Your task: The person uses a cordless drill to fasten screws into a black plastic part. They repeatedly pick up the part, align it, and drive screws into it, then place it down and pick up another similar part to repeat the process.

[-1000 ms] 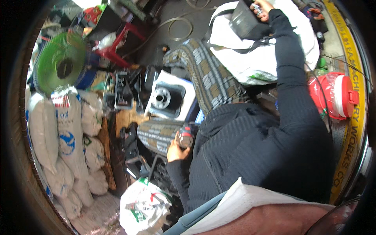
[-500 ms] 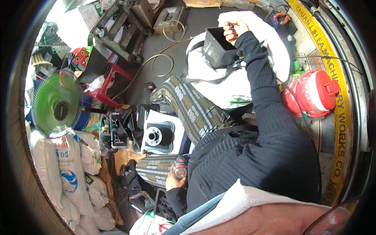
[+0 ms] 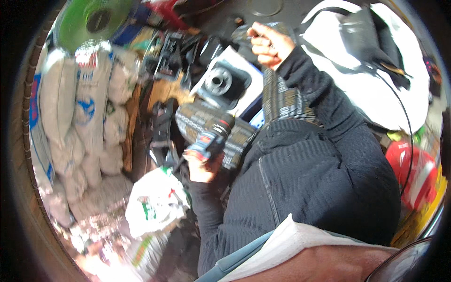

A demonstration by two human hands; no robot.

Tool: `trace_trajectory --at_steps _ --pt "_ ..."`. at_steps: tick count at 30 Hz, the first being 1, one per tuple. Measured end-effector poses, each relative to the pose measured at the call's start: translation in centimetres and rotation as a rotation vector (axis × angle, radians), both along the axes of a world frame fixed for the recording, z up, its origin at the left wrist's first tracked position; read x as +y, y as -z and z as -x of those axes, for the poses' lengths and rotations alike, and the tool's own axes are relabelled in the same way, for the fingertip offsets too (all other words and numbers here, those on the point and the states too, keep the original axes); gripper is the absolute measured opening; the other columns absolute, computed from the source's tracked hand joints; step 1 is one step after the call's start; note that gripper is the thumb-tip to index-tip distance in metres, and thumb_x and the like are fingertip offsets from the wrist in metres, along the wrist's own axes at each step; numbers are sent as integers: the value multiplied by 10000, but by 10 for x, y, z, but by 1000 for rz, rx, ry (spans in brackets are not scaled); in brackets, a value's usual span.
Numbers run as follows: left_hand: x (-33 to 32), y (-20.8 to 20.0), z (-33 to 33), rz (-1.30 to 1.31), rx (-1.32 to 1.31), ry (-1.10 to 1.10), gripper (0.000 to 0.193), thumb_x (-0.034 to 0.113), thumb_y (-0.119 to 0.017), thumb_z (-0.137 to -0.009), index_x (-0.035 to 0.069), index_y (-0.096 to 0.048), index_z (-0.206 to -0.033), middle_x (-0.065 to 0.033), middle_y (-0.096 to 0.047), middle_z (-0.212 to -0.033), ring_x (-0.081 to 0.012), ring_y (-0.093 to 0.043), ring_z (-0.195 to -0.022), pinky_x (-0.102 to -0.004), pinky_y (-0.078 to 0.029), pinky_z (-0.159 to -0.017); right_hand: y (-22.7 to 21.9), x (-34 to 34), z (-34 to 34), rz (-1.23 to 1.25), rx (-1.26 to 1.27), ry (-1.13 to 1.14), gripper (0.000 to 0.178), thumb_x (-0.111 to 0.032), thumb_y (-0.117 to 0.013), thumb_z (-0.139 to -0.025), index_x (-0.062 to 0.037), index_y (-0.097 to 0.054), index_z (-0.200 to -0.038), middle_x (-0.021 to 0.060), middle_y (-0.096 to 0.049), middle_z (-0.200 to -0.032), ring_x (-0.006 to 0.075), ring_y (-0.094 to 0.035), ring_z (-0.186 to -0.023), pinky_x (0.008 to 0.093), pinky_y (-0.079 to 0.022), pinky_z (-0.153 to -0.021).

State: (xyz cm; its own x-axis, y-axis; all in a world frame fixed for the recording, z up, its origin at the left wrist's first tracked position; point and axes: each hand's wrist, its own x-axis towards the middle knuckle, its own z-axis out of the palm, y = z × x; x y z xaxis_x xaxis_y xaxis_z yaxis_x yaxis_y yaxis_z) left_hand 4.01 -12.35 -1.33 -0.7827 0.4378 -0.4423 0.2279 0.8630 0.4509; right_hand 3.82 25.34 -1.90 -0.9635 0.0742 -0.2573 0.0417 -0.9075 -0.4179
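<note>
Left grip clenched round the handle of a red-and-gray cordless driver, body slightly blurred, black nose angled up-right over the patterned trouser leg. Right grip raised, fingers curled, just beyond the work; maybe pinching something small, cannot tell. Work is a gray round flanged hub in a black square housing, sitting on a white-topped block between the legs; neither hand touches it. Step in hand looks like a ready stage around fastening: driver held near, bit not on the part. Next move calls for a squared-up bit, a steadied housing and a sure pinch on anything small in the right fingers. Black bin lies on the white sack at right, apart from both hands.
</note>
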Motion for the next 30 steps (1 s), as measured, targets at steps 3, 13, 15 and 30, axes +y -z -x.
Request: trace_trajectory --at_steps 3,13,15,30 --pt "5 -45 5 -420 246 191 209 113 -658 -754 87 -671 -961 -39 -652 -773 -167 -612 -651 -317 -470 -580 68 -62 25 24 -5 -240 308 -265 -551 -946 12 -558 -1081 -49 -465 -696 13 -404 -519 155 -278 -378" --pt "21 -45 11 -298 -75 -210 285 133 -749 -751 50 -659 -1009 -54 -675 -920 -204 -651 -809 -340 -509 -712 152 -97 31 133 -5 -648 436 -127 -541 -923 36 -447 -1315 -17 -497 -789 24 -479 -617 130 -330 -372" --pt "22 -40 12 -304 -91 -245 292 130 -760 -746 42 -655 -1003 -51 -674 -913 -191 -648 -800 -326 -508 -710 155 -95 28 91 -17 -658 377 -102 -562 -911 13 -495 -1263 11 -577 -814 25 -548 -615 119 -365 -375" --pt "40 -38 29 -504 -253 -475 223 72 -759 -739 19 -643 -922 -27 -647 -718 -111 -592 -549 -256 -466 -503 165 -90 29 203 -11 -622 164 -101 -607 -898 -19 -594 -1039 39 -628 -811 47 -568 -616 123 -392 -375"
